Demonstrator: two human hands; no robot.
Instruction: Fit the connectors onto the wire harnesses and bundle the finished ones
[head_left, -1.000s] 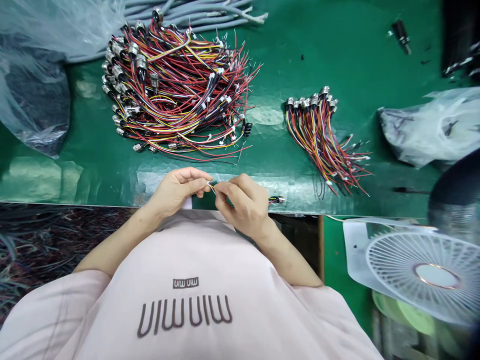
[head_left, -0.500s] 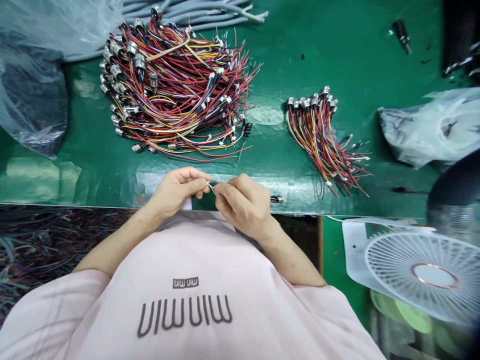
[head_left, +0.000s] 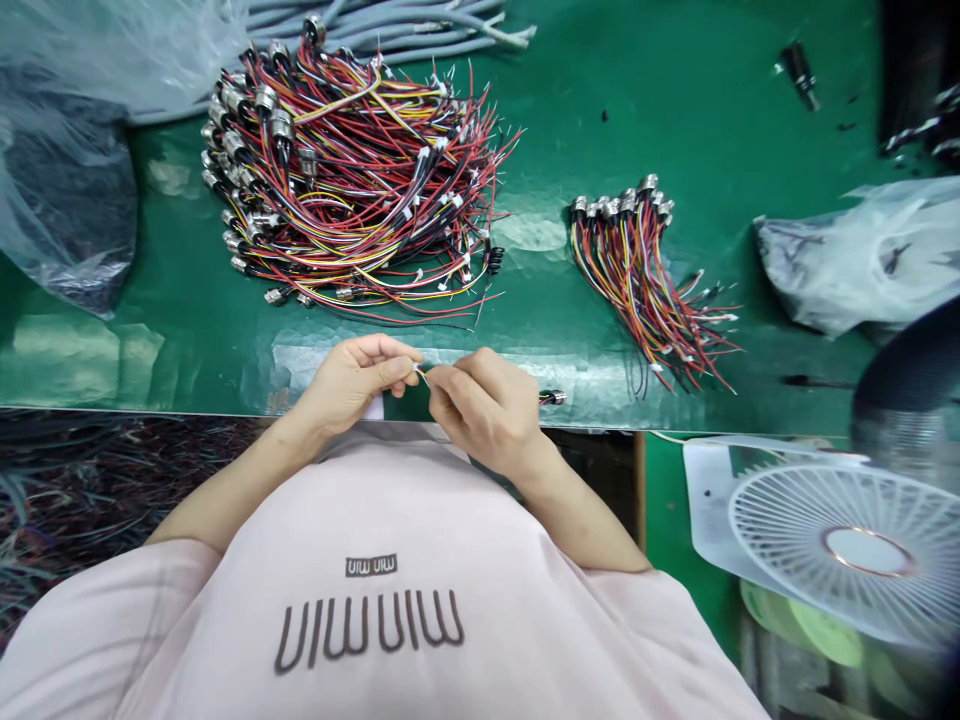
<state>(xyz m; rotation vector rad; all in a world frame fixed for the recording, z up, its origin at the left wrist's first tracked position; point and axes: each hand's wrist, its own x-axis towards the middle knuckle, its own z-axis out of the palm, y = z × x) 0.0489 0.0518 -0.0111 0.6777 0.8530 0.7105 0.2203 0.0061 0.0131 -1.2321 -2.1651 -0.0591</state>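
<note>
Wires: While most of their length is hidden by your fingers, the wires (head_left: 423, 374) show as a short, thin stretch, white and yellow with a dark strand, pale at the end by your left fingertips.
Location: in the gap between your hands, at the near edge of the green table (head_left: 712, 120).
Left hand (head_left: 364, 378): thumb and forefinger pinched on the pale end.
Right hand (head_left: 484, 405): fingers curled and closed on the wires, just beside the left.
Metal plug (head_left: 556, 397): on the table beyond your right hand, coloured leads running under it; whether they join the held wires, cannot tell.
Large pile (head_left: 360, 200): plugs with red, yellow, black and white leads, tangled, just beyond your hands.
Small bundle (head_left: 626, 265): similar pieces, plugs together at the far end, to the right.
Surroundings: grey cables (head_left: 390, 35) behind the pile; clear bag (head_left: 67, 190) far left; white bag (head_left: 870, 255) and fan (head_left: 832, 530) at right.
Obstruction: your own fingers block the view.
</note>
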